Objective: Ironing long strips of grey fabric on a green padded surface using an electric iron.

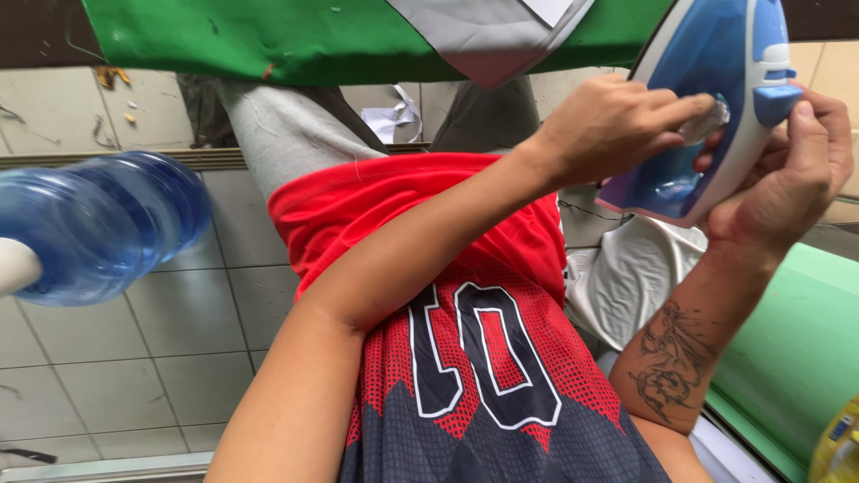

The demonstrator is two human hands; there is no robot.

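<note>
I look down my own body, which wears a red and dark jersey. My right hand (792,183), on a tattooed forearm, grips a blue and white steam iron (716,80) from its right side, thumb by a blue button. The iron is raised in front of me at the upper right. My left arm crosses over my chest, and my left hand (613,125) rests on the iron's blue body. Its fingertips pinch a small clear part (709,116) on the iron.
A large blue water bottle (98,224) lies at the left over a tiled floor (179,358). Green cloth (268,36) with a grey piece (483,36) spans the top. A green surface (796,349), white cloth (635,277) and a yellow bottle (837,443) are at the right.
</note>
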